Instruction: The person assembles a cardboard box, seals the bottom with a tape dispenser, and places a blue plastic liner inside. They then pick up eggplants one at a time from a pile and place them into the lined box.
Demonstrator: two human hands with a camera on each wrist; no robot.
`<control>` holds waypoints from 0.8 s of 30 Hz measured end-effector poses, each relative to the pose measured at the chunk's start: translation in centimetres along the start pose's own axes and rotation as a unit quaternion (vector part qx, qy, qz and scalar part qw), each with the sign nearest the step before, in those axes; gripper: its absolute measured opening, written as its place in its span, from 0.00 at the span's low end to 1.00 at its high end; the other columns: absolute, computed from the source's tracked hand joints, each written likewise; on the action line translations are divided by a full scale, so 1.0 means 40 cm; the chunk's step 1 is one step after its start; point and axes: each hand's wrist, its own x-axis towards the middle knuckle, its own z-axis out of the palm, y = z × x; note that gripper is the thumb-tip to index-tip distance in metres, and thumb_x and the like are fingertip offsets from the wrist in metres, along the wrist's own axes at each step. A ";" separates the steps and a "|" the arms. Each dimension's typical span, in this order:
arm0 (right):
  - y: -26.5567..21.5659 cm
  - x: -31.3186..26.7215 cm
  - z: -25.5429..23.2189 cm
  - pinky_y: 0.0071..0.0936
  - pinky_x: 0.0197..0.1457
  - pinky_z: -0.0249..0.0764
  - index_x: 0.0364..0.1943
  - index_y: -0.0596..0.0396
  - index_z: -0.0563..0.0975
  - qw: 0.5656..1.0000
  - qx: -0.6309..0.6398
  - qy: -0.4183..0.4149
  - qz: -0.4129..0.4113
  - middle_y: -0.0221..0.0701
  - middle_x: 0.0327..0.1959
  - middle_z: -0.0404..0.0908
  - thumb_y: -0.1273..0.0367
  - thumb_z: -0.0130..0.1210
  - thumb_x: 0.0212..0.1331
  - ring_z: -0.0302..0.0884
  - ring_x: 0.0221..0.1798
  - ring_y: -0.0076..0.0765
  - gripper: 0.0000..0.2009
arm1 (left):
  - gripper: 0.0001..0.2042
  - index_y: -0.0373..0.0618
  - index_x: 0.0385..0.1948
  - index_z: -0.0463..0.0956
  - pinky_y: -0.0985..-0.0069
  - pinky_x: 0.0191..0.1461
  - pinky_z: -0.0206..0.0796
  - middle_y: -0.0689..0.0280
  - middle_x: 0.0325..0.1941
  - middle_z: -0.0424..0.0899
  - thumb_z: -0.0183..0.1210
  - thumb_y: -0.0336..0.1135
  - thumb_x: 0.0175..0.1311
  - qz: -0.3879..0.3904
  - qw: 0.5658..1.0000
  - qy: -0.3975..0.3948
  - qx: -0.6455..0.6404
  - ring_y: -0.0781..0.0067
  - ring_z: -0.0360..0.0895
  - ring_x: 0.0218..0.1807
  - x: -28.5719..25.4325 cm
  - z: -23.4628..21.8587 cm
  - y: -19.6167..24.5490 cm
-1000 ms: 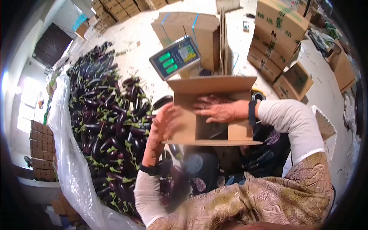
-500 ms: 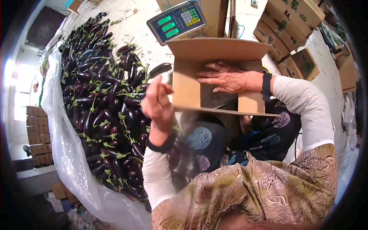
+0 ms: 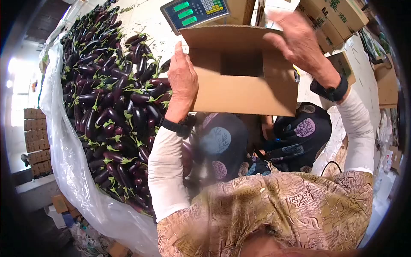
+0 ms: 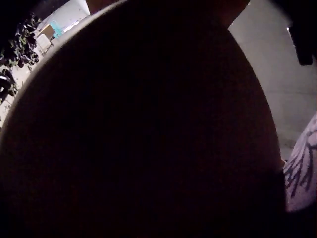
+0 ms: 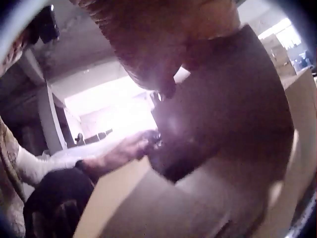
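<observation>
An open cardboard box point(image 3: 244, 94) sits in front of the person's knees, its flaps standing out around a dark opening. My left hand point(image 3: 183, 81) lies along the box's left side with its fingers straight and pointing away. Over the far right corner hovers my right hand point(image 3: 297, 45), blurred, thumb apart from the fingers, holding nothing visible. In the right wrist view the right hand point(image 5: 163, 39) is above the shaded cardboard, and the left hand point(image 5: 121, 151) shows at the opposite edge. A dark shape fills most of the left wrist view.
A large heap of eggplants point(image 3: 115, 115) lies left of the box, bordered by clear plastic sheeting point(image 3: 81, 184). Beyond the box stands a scale display point(image 3: 195, 13) with green readouts. Stacked printed cartons point(image 3: 332, 21) stand at the far right, and more boxes point(image 3: 36, 141) at the far left.
The right hand has come out of the box and risen toward its far right corner. The left hand's fingers have straightened along the box's left side. The near flap now shows its broad face.
</observation>
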 end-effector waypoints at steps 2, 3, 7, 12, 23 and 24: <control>-0.044 -0.052 0.044 0.41 0.39 0.76 0.44 0.58 0.71 0.993 0.018 -0.101 0.063 0.43 0.34 0.79 0.51 0.59 0.57 0.79 0.38 0.54 0.24 | 0.20 0.36 0.61 0.62 0.58 0.39 0.69 0.48 0.36 0.79 0.48 0.25 0.66 -0.070 0.995 0.002 -0.075 0.47 0.79 0.37 -0.002 -0.003 -0.006; -0.061 -0.050 0.023 0.42 0.38 0.76 0.45 0.58 0.72 0.985 0.067 -0.142 0.067 0.43 0.33 0.79 0.51 0.61 0.55 0.79 0.36 0.52 0.25 | 0.20 0.36 0.61 0.61 0.59 0.39 0.69 0.48 0.35 0.80 0.47 0.26 0.67 -0.110 0.988 0.007 -0.109 0.47 0.79 0.35 -0.001 -0.009 -0.006; -0.126 -0.120 0.049 0.38 0.56 0.70 0.52 0.60 0.72 0.964 0.020 -0.257 -0.067 0.43 0.54 0.73 0.47 0.61 0.51 0.74 0.56 0.47 0.33 | 0.17 0.35 0.58 0.64 0.66 0.43 0.73 0.53 0.39 0.83 0.43 0.33 0.73 -0.141 0.980 -0.013 -0.139 0.58 0.83 0.38 -0.009 -0.024 -0.021; -0.101 -0.141 0.107 0.45 0.69 0.52 0.64 0.59 0.63 0.969 0.097 -0.216 -0.074 0.41 0.68 0.63 0.48 0.52 0.60 0.56 0.71 0.48 0.35 | 0.23 0.39 0.62 0.65 0.66 0.58 0.66 0.55 0.57 0.76 0.41 0.46 0.74 -0.321 0.821 -0.054 -0.469 0.63 0.75 0.56 0.022 -0.026 -0.064; -0.052 -0.165 0.153 0.49 0.69 0.53 0.60 0.53 0.70 0.977 0.024 -0.168 0.132 0.42 0.67 0.64 0.46 0.53 0.58 0.54 0.72 0.50 0.32 | 0.17 0.42 0.55 0.67 0.76 0.59 0.63 0.63 0.51 0.75 0.45 0.43 0.75 -0.099 0.906 -0.277 -0.303 0.72 0.71 0.54 0.055 0.057 -0.100; -0.043 -0.174 0.163 0.49 0.68 0.53 0.59 0.54 0.72 0.978 0.021 -0.162 0.130 0.42 0.67 0.65 0.46 0.53 0.58 0.55 0.72 0.50 0.31 | 0.17 0.41 0.55 0.68 0.76 0.59 0.63 0.63 0.51 0.75 0.45 0.42 0.74 -0.083 0.916 -0.266 -0.290 0.73 0.71 0.54 0.055 0.055 -0.096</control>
